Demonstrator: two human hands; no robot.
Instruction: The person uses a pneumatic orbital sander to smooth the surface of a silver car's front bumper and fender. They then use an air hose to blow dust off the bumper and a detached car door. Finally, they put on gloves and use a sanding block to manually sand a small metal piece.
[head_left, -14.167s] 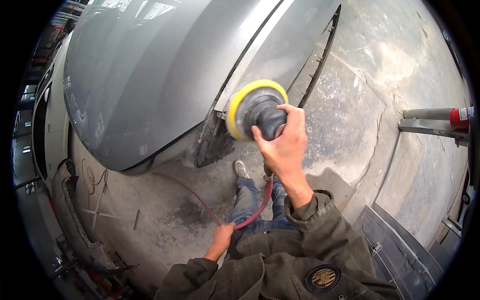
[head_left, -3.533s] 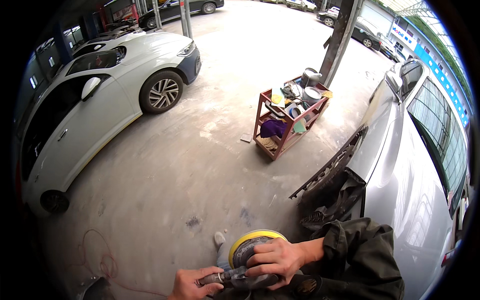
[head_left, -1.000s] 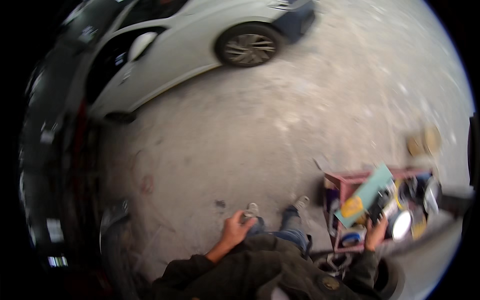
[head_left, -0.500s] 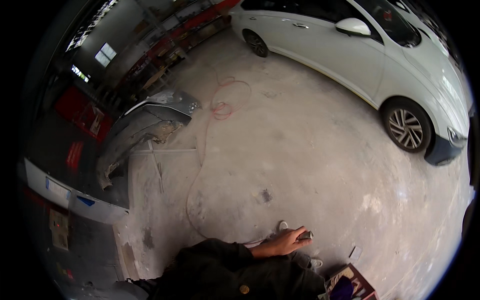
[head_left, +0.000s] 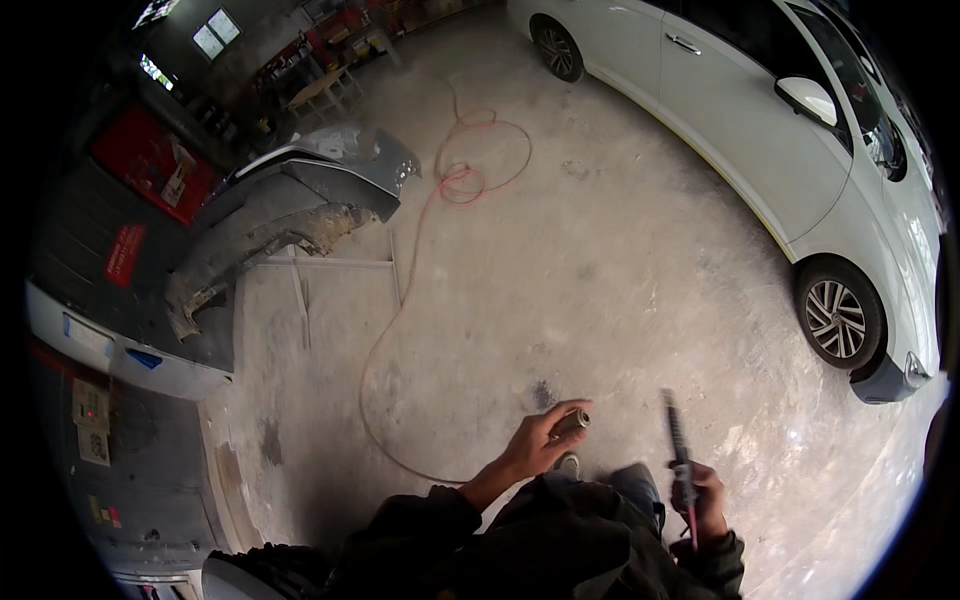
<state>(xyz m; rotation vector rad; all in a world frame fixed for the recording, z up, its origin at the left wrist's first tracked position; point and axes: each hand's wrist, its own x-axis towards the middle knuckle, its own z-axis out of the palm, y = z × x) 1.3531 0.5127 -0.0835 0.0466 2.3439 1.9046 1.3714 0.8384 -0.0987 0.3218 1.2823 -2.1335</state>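
My left hand (head_left: 535, 445) is closed round a short metallic cylinder (head_left: 572, 422), with its round end turned to the right. What the cylinder is, I cannot make out. To the right, my right hand (head_left: 710, 498) grips a long, slim dark tool (head_left: 682, 462) that points up and away. Its shaft looks ribbed and is blurred toward the tip. A pinkish-red hose or cord (head_left: 692, 528) comes out below that hand. The two hands are apart, both above the concrete floor (head_left: 560, 300) near my feet.
A thin red hose (head_left: 378, 350) runs over the floor and coils farther off. At left, a grey car bumper (head_left: 300, 200) rests on a pale metal stand (head_left: 330, 262). A white car (head_left: 740, 130) stands at the right. A red panel (head_left: 155, 162) and a wooden stand (head_left: 325, 95) are at far left.
My right hand has come into view with the slim tool. My left hand has moved up and slightly left, still holding the cylinder. The view has shifted; the box at lower right is out of sight.
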